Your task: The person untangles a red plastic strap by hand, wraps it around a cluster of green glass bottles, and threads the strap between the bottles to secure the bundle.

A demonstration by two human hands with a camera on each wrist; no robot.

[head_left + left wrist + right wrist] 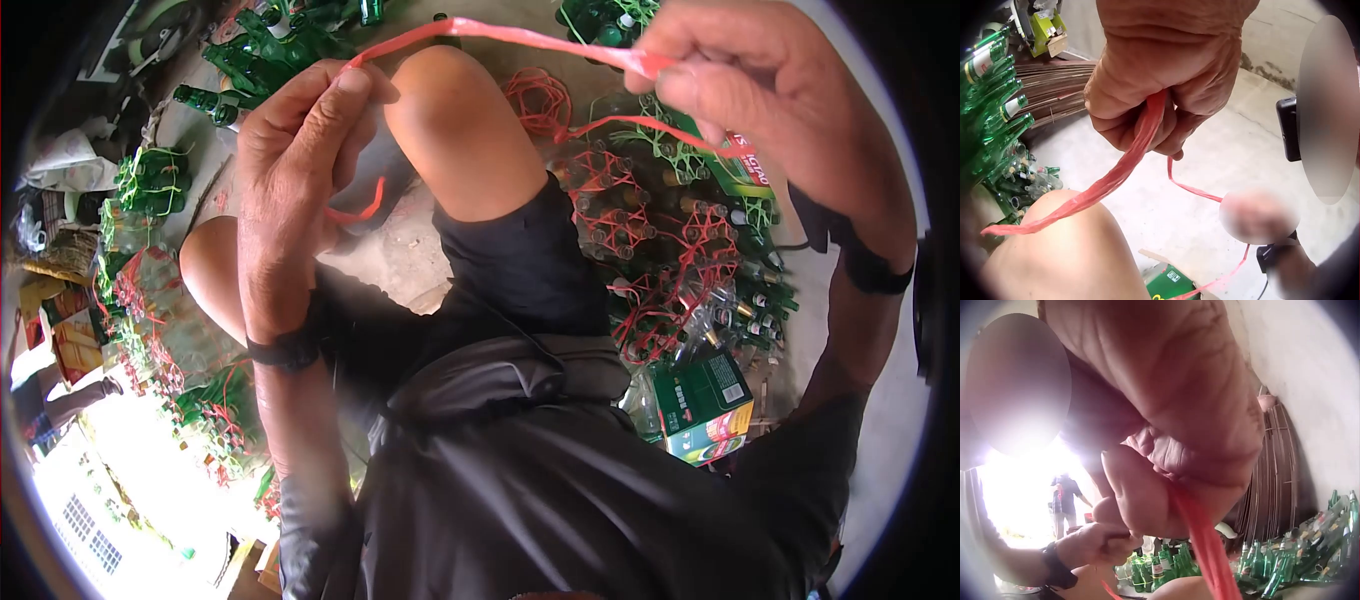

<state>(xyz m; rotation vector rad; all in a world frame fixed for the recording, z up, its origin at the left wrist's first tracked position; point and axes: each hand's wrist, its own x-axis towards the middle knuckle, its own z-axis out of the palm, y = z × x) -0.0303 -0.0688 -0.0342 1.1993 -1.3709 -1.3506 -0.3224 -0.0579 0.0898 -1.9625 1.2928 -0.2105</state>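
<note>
A flat red plastic string [530, 36] stretches between the two hands, sagging little, above the bare knees. At its left part the left hand [295, 160] pinches it between thumb and curled fingers, and a short loose tail hangs below that hand. The right hand [770, 85] grips the string farther right, thumb against the fingers; from there it runs down and back to a tangled red heap [538, 100] on the floor. In the left wrist view the tail [1110, 172] comes out of the fist. The right wrist view has the string [1207, 550] leaving the curled fingers.
Green bottles [265, 60] stand at the front left. To the right, several bottles bound with red and green string [670, 240] lie by a green carton [700, 400]. More tied bottles [150, 280] are on the left. Another person [1067, 500] stands in the bright doorway.
</note>
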